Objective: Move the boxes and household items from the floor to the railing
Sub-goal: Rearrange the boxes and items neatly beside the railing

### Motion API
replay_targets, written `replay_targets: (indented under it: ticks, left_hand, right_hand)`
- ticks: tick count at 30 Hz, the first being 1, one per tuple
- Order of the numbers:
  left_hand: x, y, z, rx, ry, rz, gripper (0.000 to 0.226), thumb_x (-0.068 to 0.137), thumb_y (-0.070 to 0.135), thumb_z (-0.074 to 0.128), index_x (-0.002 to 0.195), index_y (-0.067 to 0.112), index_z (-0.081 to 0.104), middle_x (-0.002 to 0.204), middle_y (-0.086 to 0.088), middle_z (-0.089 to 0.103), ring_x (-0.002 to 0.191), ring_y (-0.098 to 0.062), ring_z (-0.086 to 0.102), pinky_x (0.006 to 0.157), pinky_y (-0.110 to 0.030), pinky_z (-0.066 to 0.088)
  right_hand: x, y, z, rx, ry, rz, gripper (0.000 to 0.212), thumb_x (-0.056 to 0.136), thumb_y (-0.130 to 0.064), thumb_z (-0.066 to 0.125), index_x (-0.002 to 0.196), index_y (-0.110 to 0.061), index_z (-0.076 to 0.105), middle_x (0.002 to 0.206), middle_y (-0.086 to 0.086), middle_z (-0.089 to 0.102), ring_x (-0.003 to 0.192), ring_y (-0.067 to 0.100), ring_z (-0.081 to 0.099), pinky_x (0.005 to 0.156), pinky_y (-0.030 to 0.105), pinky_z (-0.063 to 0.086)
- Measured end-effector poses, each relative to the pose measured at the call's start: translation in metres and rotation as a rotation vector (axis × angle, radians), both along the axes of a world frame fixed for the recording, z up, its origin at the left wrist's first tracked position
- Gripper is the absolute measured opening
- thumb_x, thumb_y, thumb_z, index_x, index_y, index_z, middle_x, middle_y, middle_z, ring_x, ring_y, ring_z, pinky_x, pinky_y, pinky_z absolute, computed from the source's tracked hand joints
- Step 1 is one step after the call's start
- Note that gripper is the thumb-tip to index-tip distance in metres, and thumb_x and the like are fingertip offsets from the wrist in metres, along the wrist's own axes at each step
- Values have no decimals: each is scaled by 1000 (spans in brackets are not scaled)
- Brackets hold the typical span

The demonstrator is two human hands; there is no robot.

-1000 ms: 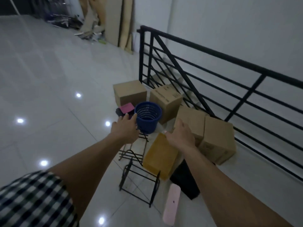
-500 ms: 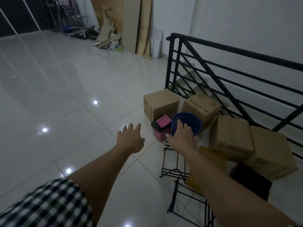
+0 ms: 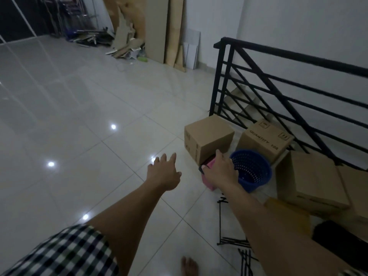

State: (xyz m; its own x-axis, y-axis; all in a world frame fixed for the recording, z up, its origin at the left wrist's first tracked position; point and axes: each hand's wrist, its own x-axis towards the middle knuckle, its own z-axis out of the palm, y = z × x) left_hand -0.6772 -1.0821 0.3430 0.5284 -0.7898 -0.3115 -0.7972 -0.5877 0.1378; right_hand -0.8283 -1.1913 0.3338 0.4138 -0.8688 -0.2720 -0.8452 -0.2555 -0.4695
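Right hand [image 3: 218,172] covers the pink bin [image 3: 208,183] beside the blue mesh basket [image 3: 253,173], grip unclear; left hand [image 3: 164,173] spread wide.

Three cardboard boxes sit on the floor [image 3: 95,160] along the foot of the railing [image 3: 282,84]: left box [image 3: 207,136], middle box [image 3: 262,139], right box [image 3: 312,182]. The basket [image 3: 253,174] stands before the middle box. Just left of it, partly under the right hand [image 3: 219,173], sits what seems a small bin [image 3: 208,183]. A wire rack [image 3: 234,241] lies nearer.
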Motion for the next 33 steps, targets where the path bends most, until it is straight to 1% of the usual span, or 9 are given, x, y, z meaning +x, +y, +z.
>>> replay_targets:
  ticks: [5, 10, 13, 15, 18, 22, 25, 29, 33]
  left_hand:
    - [87, -43, 7, -32, 10, 6, 75, 100, 48, 44, 158, 24, 5, 165, -13, 12, 150, -36, 15, 116, -52, 24]
    - [188, -88, 4, -33, 11, -5, 74, 100, 48, 44, 158, 24, 5, 165, -13, 12, 150, -36, 16, 117, -53, 25]
    - [248, -126, -1, -32, 3, -51, 74, 100, 49, 44, 158, 24, 5, 165, -12, 12, 149, -36, 17, 116, -52, 26]
    - [286, -151, -3, -35, 0, -94, 74, 100, 49, 44, 158, 23, 6, 165, -12, 12, 149, -36, 17, 116, -52, 25]
    - [328, -180, -4, 10, 28, -184, 74, 100, 48, 45, 158, 24, 6, 165, -12, 12, 150, -35, 17, 117, -53, 23]
    - [367, -230, -4, 54, 14, -310, 74, 99, 50, 44, 158, 25, 6, 165, -10, 13, 149, -34, 19, 116, -52, 25]
    - [373, -276, -4, 33, 4, -428, 74, 99, 51, 42, 158, 25, 6, 164, -11, 15, 148, -34, 21, 115, -51, 28]
    - [376, -337, -15, 43, 18, -528, 74, 99, 50, 43, 158, 24, 5, 163, -11, 16, 147, -35, 22, 114, -51, 29]
    - [379, -398, -32, 91, 24, -584, 74, 100, 51, 42, 158, 26, 3, 165, -10, 13, 149, -33, 18, 115, -50, 27]
  right_hand:
    - [88, -42, 1, -2, -14, 17, 73, 95, -46, 57, 153, -17, 23, 153, 13, 33, 141, 33, 30, 113, 51, 33]
    - [178, -85, 1, 0, -11, 1, 74, 95, -44, 55, 154, -18, 19, 151, 11, 33, 140, 32, 31, 113, 58, 32]
    - [224, -116, 1, -26, -23, -71, 73, 93, -42, 56, 153, -20, 21, 146, 11, 38, 133, 32, 40, 107, 60, 39]
    - [250, -138, -3, 9, -39, -146, 72, 89, -41, 56, 151, -21, 25, 142, 8, 42, 127, 32, 46, 101, 59, 45]
    - [281, -160, -7, 33, -34, -239, 73, 85, -45, 53, 149, -21, 27, 144, 8, 42, 129, 33, 44, 101, 56, 46]
    - [305, -174, 2, 83, -55, -401, 78, 87, -53, 52, 153, -22, 24, 152, 8, 34, 137, 34, 38, 107, 51, 38]
    - [309, -195, 0, 51, -88, -510, 80, 78, -61, 45, 148, -25, 31, 147, 8, 43, 131, 32, 43, 105, 52, 41]
    - [312, -237, -8, 22, -40, -601, 70, 88, -51, 57, 147, -23, 32, 143, 6, 43, 130, 31, 43, 104, 50, 42]
    - [315, -284, -31, 20, -28, -681, 77, 93, -48, 59, 155, -25, 21, 153, 5, 36, 139, 29, 38, 109, 48, 37]
